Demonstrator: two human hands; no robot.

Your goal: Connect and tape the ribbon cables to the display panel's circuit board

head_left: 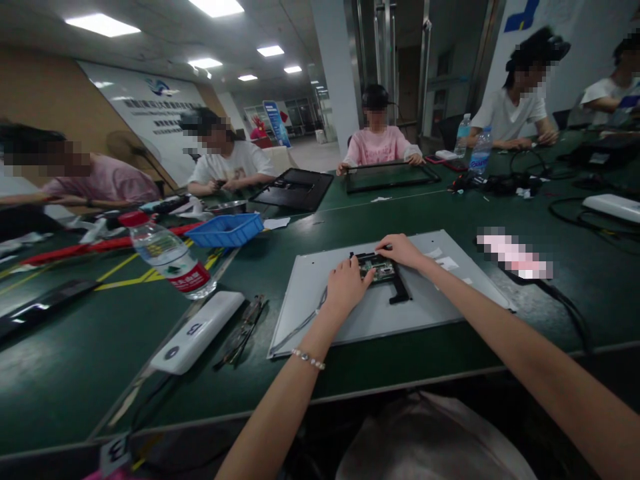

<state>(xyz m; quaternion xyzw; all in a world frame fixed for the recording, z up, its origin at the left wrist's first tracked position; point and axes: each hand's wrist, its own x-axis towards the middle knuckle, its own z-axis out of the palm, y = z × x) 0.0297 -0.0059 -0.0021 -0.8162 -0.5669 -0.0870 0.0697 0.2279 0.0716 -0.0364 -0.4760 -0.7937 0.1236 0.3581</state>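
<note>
hands [346,287]: bare | left wrist [316,341]: pale beaded bracelet [309,359] | garment [430,443]: greyish

Rectangular panel lights [103,25] glowed white in a dim grey ceiling [155,50]. On the left, a tan wall [30,80] stood behind a white sign panel [150,113] bearing a blue logo and dark lettering. A pale pillar [336,67] rose near the middle, beside glass doors [407,73] with metal uprights. Past it stretched a light grey floor [313,157] with a blue standing banner [277,123]. A dark green counter [435,217], marked with yellow lines, filled the foreground.
</note>
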